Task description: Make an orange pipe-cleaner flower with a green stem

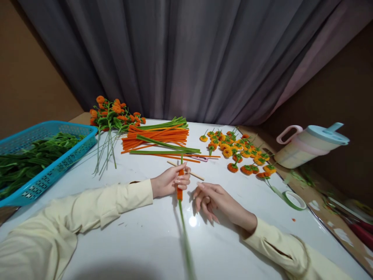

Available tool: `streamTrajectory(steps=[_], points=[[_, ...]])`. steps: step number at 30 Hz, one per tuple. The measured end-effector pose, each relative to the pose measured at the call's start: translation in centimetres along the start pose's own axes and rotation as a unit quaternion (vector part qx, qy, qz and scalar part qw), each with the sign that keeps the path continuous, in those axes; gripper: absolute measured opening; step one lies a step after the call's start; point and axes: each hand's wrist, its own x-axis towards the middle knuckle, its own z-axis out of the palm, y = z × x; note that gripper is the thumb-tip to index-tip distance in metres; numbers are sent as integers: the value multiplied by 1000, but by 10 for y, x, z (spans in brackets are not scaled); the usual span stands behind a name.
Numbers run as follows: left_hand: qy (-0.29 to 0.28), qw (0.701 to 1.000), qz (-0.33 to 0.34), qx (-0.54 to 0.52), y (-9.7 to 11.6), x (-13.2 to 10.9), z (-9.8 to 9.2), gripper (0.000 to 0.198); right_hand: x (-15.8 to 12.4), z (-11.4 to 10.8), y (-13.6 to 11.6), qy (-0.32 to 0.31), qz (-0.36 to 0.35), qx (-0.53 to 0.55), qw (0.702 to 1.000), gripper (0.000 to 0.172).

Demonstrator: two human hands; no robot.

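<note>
The left hand (169,181) had its fingers clamped round 1 orange fuzzy piece (180,193) on a green stem (181,211), over the middle of the white table (116,241). The right hand (211,198) was just beside it, its fingers parted and loosely curled, with nothing visible in them. A wooden stick (198,176) ran past the left fingers; whether they held it could not be told.

If the left grip loosened, the orange fuzzy piece could probably slip or unwind along the stem. The stem's long near end, blurred, could bend if a sleeve caught it, and the stick, if loose, might roll away. The green tape (291,205) trailed its free end near the flower heads (227,152) and could stick to 1 if dragged.

At the left, a blue basket (58,174) held a heap of green leaves (43,157). At the right stood a lidded tumbler (303,151) with a handle; its contents could not be made out
</note>
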Motion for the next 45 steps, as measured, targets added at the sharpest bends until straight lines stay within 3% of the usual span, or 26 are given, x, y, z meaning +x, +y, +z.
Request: streamTrajectory(steps=[6, 9, 15, 21, 36, 42, 45], points=[[-61, 985, -156, 49, -10, -7, 7, 43, 4, -3, 2, 25, -22, 49, 998, 40], [-81, 978, -178, 73, -13, -7, 7, 41, 4, -5, 3, 30, -25, 53, 998, 43], [-70, 969, -193, 135, -13, -7, 8, 36, 6, -6, 2, 54, -29, 70, 996, 46], [-67, 965, -180, 176, -15, -8, 11, 31, 9, -13, 4, 65, -40, 61, 995, 46], [-60, 981, -163, 90, -12, -3, 2, 19, 12, -39, -12, 241, -135, 26, 961, 44], [-63, 990, -62, 112, -17, 0, 1, 21, 11, -46, -15, 301, -144, 48, 942, 33], [-65, 990, -61, 108, -17, 0, 1, 22, 11, -46, -16, 306, -156, 47, 938, 31]])
